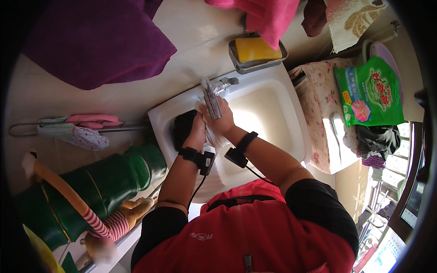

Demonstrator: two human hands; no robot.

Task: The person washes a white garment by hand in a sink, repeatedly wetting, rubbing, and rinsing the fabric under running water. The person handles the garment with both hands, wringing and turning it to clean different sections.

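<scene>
Both hands are together over a white washbasin [271, 136], beneath the spout of a chrome faucet [215, 105]. My left hand [197, 131] and my right hand [223, 119] grip a bunched, wet-looking white cloth [213, 136] between them. The spout partly covers my right hand, and some of the fingers are hidden. A dark item [182, 129], apparently cloth, lies in the left side of the basin, next to my left hand. Whether water is running cannot be made out.
A yellow soap bar [257, 49] sits in a soap dish [251, 68] behind the basin. Towels, purple [102, 44] and pink [273, 20], hang above. Rightward, a green package [372, 92] rests on a floral-covered surface [314, 102]. A large green cylindrical object [112, 181] and a plush toy [117, 223] are left.
</scene>
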